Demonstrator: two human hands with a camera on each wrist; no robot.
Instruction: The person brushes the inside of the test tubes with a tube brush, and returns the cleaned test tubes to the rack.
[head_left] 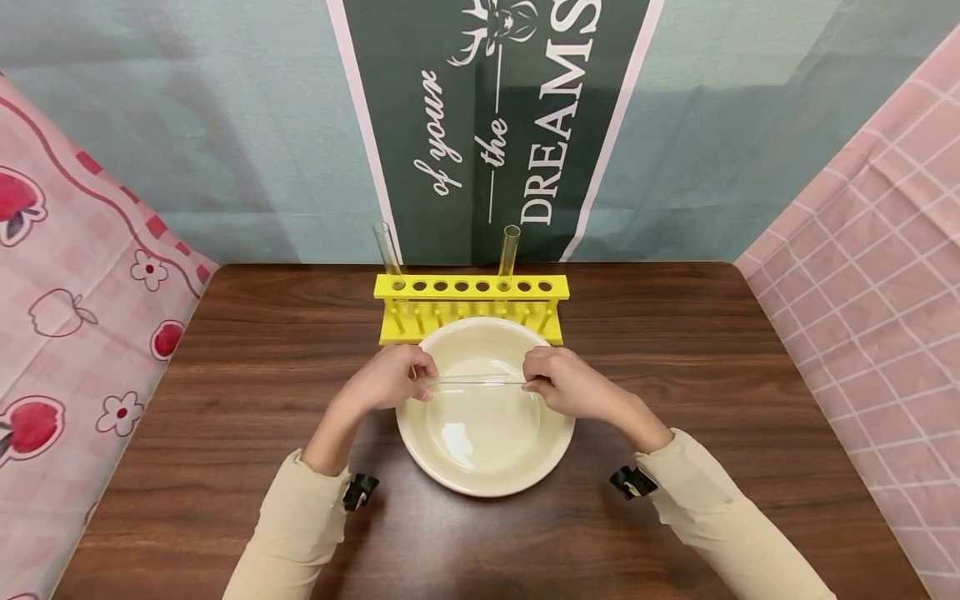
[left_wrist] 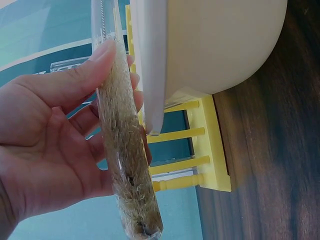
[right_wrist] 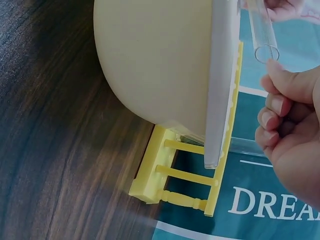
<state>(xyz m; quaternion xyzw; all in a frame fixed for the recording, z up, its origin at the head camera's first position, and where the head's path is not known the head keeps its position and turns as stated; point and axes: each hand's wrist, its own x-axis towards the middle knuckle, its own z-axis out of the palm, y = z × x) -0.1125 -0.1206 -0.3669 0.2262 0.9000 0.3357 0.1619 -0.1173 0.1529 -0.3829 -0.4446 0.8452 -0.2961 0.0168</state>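
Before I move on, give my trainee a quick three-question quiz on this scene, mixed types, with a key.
1. True or false: the right grip is the one wrapped round the held tube, where the bristly part of the brush sits inside.
2. What stands in the rack, and how many?
3. The held tube is over:
A) the rack
B) the bowl
C) bare table

Key
1. False; the left grip is.
2. Two tubes.
3. B
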